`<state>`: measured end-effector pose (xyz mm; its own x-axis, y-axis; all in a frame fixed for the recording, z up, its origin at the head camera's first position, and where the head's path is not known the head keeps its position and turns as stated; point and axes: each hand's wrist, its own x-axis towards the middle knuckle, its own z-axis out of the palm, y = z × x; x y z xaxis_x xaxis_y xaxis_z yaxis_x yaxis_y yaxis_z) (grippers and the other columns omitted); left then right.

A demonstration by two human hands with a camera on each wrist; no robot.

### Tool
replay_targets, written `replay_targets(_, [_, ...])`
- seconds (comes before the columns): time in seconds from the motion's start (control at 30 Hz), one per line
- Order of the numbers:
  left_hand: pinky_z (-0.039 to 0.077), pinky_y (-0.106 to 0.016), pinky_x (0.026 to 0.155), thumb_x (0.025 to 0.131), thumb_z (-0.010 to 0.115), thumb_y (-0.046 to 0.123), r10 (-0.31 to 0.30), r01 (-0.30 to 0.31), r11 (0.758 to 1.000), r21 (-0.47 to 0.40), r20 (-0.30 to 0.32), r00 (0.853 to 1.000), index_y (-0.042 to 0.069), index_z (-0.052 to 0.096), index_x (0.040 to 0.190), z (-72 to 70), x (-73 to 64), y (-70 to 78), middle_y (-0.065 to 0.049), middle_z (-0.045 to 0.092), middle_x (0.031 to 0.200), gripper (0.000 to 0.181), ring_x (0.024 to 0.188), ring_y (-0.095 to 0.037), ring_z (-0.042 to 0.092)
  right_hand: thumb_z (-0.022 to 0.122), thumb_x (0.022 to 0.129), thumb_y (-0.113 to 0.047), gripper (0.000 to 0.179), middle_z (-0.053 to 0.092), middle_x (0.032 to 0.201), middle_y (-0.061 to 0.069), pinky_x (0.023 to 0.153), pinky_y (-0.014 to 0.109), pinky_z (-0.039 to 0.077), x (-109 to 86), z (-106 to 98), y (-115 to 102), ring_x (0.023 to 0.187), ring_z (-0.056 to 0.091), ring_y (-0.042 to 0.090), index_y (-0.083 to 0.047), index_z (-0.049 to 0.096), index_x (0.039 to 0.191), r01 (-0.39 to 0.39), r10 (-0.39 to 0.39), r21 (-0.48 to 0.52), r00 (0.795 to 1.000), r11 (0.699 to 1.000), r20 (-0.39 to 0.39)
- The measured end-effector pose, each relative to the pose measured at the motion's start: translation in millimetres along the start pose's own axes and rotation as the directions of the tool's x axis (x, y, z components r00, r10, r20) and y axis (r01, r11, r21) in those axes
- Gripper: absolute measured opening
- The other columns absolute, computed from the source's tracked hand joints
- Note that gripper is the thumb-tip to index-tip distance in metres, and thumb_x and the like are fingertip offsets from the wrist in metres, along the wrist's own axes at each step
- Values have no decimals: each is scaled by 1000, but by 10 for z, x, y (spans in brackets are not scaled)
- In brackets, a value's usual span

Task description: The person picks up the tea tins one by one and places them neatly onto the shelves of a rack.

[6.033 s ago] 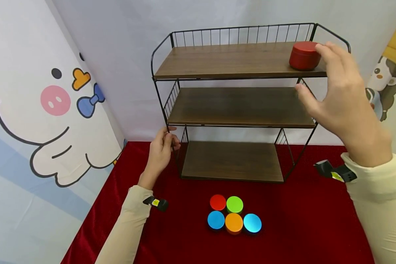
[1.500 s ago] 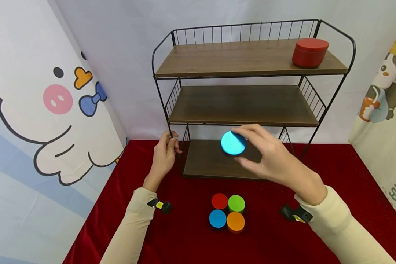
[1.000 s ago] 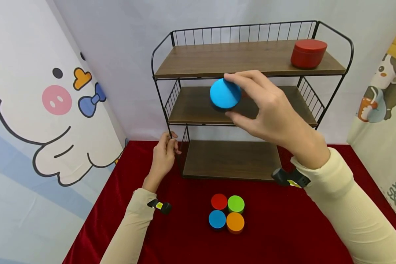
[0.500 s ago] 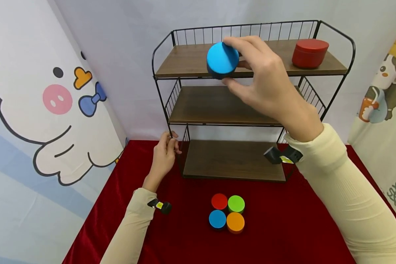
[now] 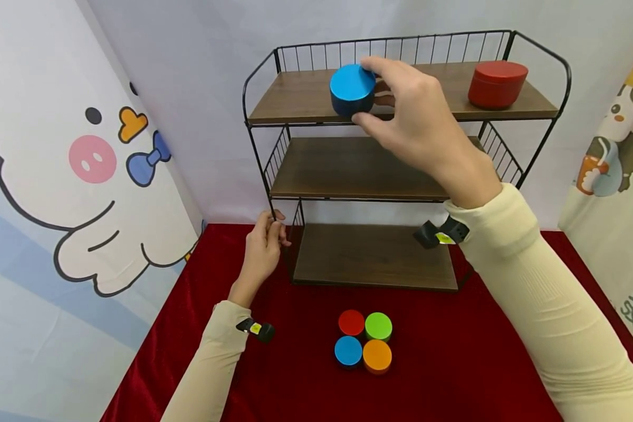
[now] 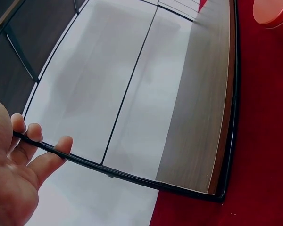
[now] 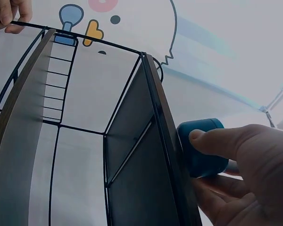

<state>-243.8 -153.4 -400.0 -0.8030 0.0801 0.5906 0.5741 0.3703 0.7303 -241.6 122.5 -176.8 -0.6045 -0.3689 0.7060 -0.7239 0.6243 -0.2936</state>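
Observation:
A round blue tin [image 5: 352,91] is at the front of the wooden top shelf [image 5: 300,97], left of its middle. My right hand [image 5: 422,117] grips it by the side, thumb in front and fingers behind. In the right wrist view the tin [image 7: 203,147] is right against the shelf's edge; whether its base rests flat is hard to tell. My left hand [image 5: 262,252] holds the black metal post of the three-tier rack [image 5: 390,198] low on its left side. In the left wrist view its fingers [image 6: 47,162] curl round that thin rod.
A red tin [image 5: 498,85] stands at the top shelf's right end. On the red cloth [image 5: 453,363] before the rack sit a small red tin [image 5: 351,322], a green tin [image 5: 378,326], another blue tin [image 5: 348,350] and an orange tin [image 5: 377,356], grouped closely.
My right hand, earlier beside the red tin, has taken the front-right blue tin from the cloth. It has lifted it past the lower shelves to the top one. My left hand stays put.

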Motion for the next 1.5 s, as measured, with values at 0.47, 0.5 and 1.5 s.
replay_targets(0.47, [64, -55, 65, 108, 42, -4, -10, 10, 1000, 8, -5, 1000, -13, 52, 112, -1, -7, -11, -29, 54, 76, 14, 67, -44, 65, 66, 101, -20, 66, 48, 156, 15, 115, 45, 46, 86, 20, -21, 140, 52, 31, -6, 35, 158, -226, 228, -31, 967, 974, 111])
replay_targets(0.5, [64, -55, 65, 108, 42, -4, -11, 11, 1000, 7, -4, 1000, -14, 51, 112, 0, -6, -12, -30, 54, 77, 14, 67, -44, 64, 65, 102, -20, 66, 47, 157, 15, 117, 45, 44, 95, 23, -17, 142, 51, 29, -6, 34, 158, -237, 238, -27, 964, 971, 115])
replay_targets(1.5, [64, -54, 64, 107, 42, -7, 6, -6, 1000, 10, 11, 1000, -15, 52, 112, 31, 11, -10, -31, 54, 77, 14, 66, -46, 65, 71, 97, -27, 62, 53, 143, 31, 124, 25, 35, -1812, 398, 288, 131, 51, 45, 12, 51, 141, 135, -124, 60, 978, 989, -166])
